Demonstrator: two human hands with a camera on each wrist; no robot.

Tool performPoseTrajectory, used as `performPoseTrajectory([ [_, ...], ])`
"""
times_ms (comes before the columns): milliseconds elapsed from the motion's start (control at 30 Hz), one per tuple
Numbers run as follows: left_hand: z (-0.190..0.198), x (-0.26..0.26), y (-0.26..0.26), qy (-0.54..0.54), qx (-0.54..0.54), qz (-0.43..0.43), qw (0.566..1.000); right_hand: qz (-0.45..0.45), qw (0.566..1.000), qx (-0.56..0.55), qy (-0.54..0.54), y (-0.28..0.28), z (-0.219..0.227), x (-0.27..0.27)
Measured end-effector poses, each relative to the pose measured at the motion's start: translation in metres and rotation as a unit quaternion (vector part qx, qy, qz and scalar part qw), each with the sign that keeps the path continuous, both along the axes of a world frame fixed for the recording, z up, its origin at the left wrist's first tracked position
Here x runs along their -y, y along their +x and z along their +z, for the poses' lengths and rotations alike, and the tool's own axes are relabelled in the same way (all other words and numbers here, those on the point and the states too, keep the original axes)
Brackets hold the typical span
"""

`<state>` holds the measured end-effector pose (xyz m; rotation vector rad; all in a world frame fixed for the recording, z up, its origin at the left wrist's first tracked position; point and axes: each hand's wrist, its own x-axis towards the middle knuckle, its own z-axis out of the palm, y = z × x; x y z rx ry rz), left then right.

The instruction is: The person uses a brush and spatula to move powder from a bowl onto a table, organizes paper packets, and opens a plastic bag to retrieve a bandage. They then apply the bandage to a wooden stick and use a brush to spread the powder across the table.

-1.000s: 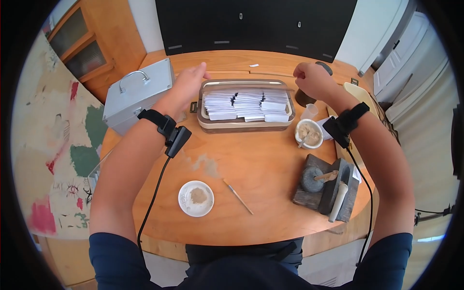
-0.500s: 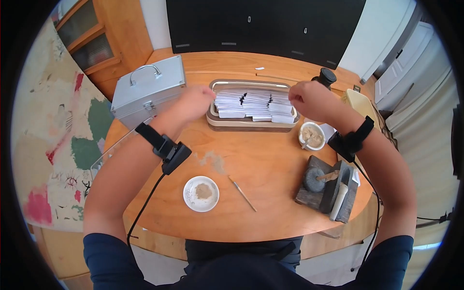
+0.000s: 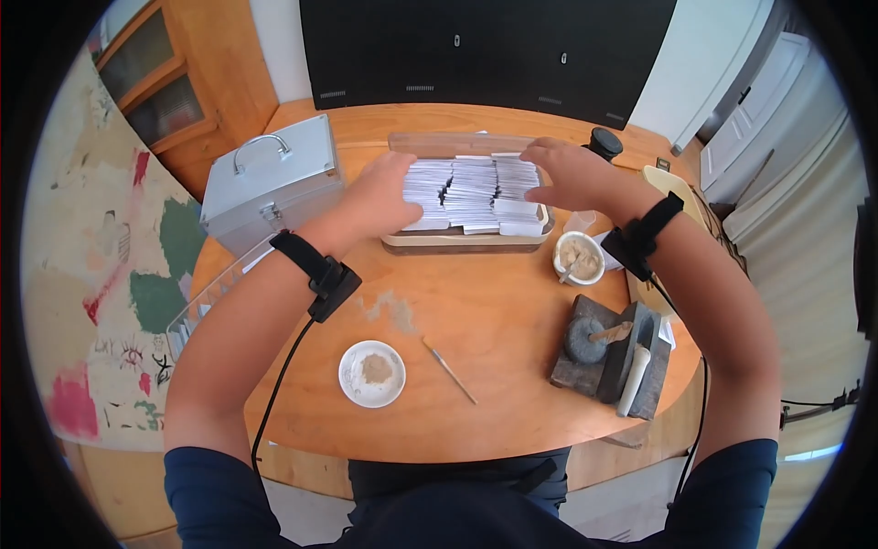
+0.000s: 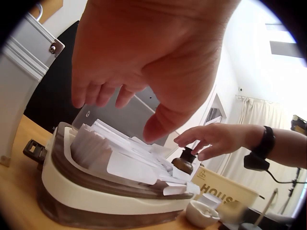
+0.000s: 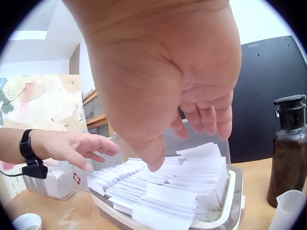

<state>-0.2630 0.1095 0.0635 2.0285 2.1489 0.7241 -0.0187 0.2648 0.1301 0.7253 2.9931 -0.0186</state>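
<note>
White paper packets (image 3: 471,197) fill a brown-and-cream box (image 3: 466,242) in several rows; its translucent lid (image 3: 439,143) stands raised at the back. My left hand (image 3: 380,197) is at the box's left end, fingers and thumb apart. At the right end is my right hand (image 3: 581,174), its fingers spread over the packets. In the left wrist view, the left hand (image 4: 148,57) hovers above the packets (image 4: 124,153) with nothing in it. The right wrist view shows the right hand (image 5: 168,72) with relaxed fingers above the packets (image 5: 172,187); contact there cannot be told.
A silver case (image 3: 270,183) stands left of the box. On the right are a dark bottle (image 5: 288,158), a white mortar (image 3: 579,258) and a stone grinder on a wooden block (image 3: 572,371). Nearer lie a small dish (image 3: 372,395) and a thin brush (image 3: 449,371).
The box's lid, down over the packets before, now stands up at the back. Both hands have come to the box's ends, and their fingers have spread.
</note>
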Motion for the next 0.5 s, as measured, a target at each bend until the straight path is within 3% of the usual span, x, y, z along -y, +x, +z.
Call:
performPoseTrajectory([
  [67, 0.008, -0.006, -0.002, -0.007, 0.078, 0.043, 0.996, -0.001, 0.999, -0.035, 0.008, -0.004, -0.001, -0.005],
  [200, -0.002, -0.013, -0.014, -0.027, 0.082, 0.035, 0.996, -0.032, 0.999, -0.023, -0.014, -0.009, -0.004, -0.017],
  [267, 0.007, 0.001, 0.0, -0.036, 0.253, 0.082, 0.963, -0.082, 0.996, -0.026, -0.019, -0.006, -0.012, -0.023],
  [300, -0.002, 0.001, -0.002, -0.041, 0.253, 0.073, 0.964, -0.092, 0.995, -0.025, -0.02, -0.004, -0.016, -0.025],
  [367, -0.024, -0.002, -0.015, -0.074, 0.396, 0.107, 0.909, -0.129, 0.99, -0.043, -0.033, -0.003, -0.021, -0.026],
  [400, -0.031, -0.004, -0.02, -0.078, 0.396, 0.102, 0.909, -0.135, 0.989, -0.042, -0.034, -0.003, -0.022, -0.026],
  [467, -0.034, -0.007, -0.026, -0.102, 0.482, 0.191, 0.849, -0.151, 0.987, 0.046, -0.005, -0.004, -0.024, -0.031],
  [500, -0.035, -0.007, -0.028, -0.106, 0.481, 0.19, 0.849, -0.154, 0.987, 0.046, -0.008, -0.002, -0.029, -0.035],
])
